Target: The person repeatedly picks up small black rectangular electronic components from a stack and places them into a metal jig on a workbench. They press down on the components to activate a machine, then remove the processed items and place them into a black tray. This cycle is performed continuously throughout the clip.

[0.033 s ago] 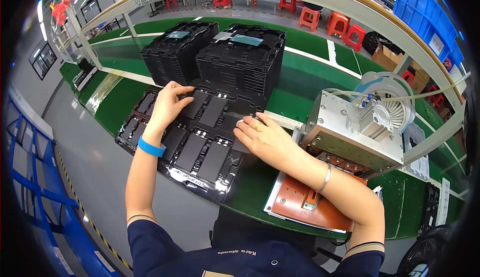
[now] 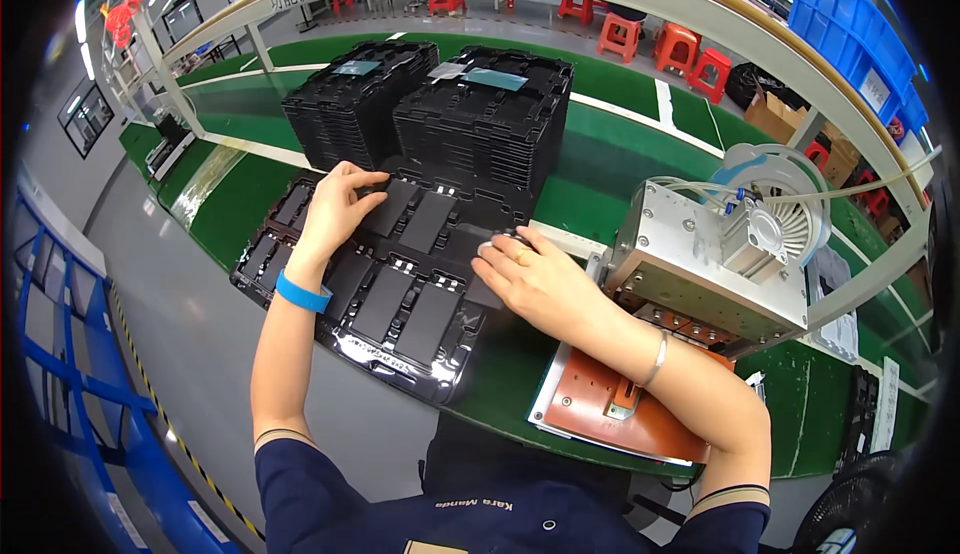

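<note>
A black moulded tray lies on the green bench, with several flat black rectangular pieces in its slots. My left hand, with a blue band at the wrist, is at the tray's upper left. Its thumb and forefinger pinch the end of a flat black piece. At the tray's right side, my right hand is palm down with its fingers bent over another dark flat piece. Most of that piece is hidden under the hand.
Two tall stacks of black trays stand behind the tray. A metal fixture with a fan is on the right, with a brown plate in front of it. Another filled tray lies at the left.
My right hand has shifted very slightly to the right. My left hand and the tray have stayed in place.
</note>
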Available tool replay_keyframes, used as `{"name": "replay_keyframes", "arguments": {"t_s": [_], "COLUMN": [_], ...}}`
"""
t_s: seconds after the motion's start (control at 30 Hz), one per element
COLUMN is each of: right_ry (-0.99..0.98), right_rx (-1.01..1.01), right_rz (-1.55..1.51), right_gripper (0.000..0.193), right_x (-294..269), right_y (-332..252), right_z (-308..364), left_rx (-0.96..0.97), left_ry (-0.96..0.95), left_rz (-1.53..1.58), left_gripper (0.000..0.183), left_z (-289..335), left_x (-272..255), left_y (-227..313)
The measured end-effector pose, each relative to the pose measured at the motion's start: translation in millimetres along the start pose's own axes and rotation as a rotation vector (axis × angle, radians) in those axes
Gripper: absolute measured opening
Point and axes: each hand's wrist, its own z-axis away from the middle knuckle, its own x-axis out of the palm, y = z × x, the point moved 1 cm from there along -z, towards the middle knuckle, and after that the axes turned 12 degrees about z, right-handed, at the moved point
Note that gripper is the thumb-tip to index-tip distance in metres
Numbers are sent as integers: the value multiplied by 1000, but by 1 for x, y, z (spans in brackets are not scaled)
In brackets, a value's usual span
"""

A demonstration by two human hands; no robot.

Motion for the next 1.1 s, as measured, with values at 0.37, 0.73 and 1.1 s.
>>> {"name": "replay_keyframes", "arguments": {"t_s": [0.37, 0.73, 1.1], "right_ry": [-2, -47, -71], "right_rx": [473, 840, 846], "right_rz": [115, -304, -191], "right_gripper": [42, 28, 31], "right_x": [-118, -105, -85], "right_y": [-38, -39, -33], "right_z": [174, 197, 188], "left_rx": [325, 697, 671], "left_ry": [413, -677, -812], "left_rz": [25, 314, 226], "left_gripper": [25, 67, 67], "left_z": [73, 146, 145], "left_x": [-17, 138, 155], "left_y": [97, 204, 204]}}
